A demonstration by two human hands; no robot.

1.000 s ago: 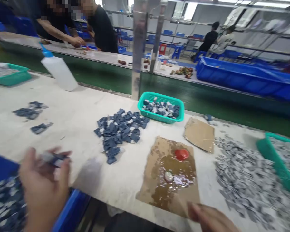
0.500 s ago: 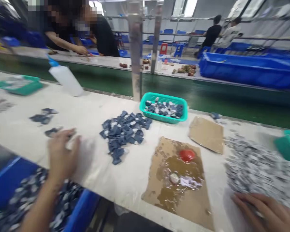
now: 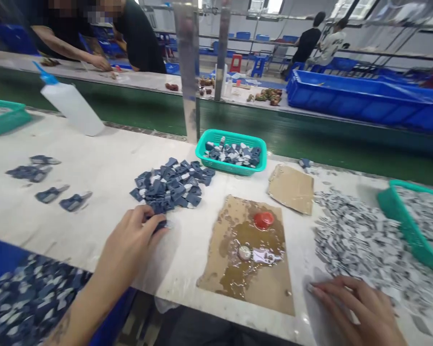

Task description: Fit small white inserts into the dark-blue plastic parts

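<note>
Left hand: left hand (image 3: 130, 245) lies on the pale worktable (image 3: 94, 168), fingers curled and narrow, fingertips pinching a dark blue plastic piece (image 3: 161, 224) at the near edge of the pile.
Pile: heap of dark blue and white small plastic parts (image 3: 173, 185), mid-table, touching the left fingertips.
Right hand: right hand (image 3: 361, 312) rests palm down at the near right table edge, fingers loosely spread and flat; whether anything is under them cannot be told.
Grey heap: spread of small grey flat pieces (image 3: 364, 240), just beyond the right hand.
Cardboard: brown cardboard sheet wet with amber liquid (image 3: 245, 269), between the hands, bearing a red round cap (image 3: 264, 219).
Basket: teal plastic basket (image 3: 231, 166) of mixed parts, behind the pile.
Bottle: white squeeze bottle with blue nozzle (image 3: 70, 105), far left, tilted.
Bin: blue bin (image 3: 25, 298) of dark parts, below the left forearm.
</note>
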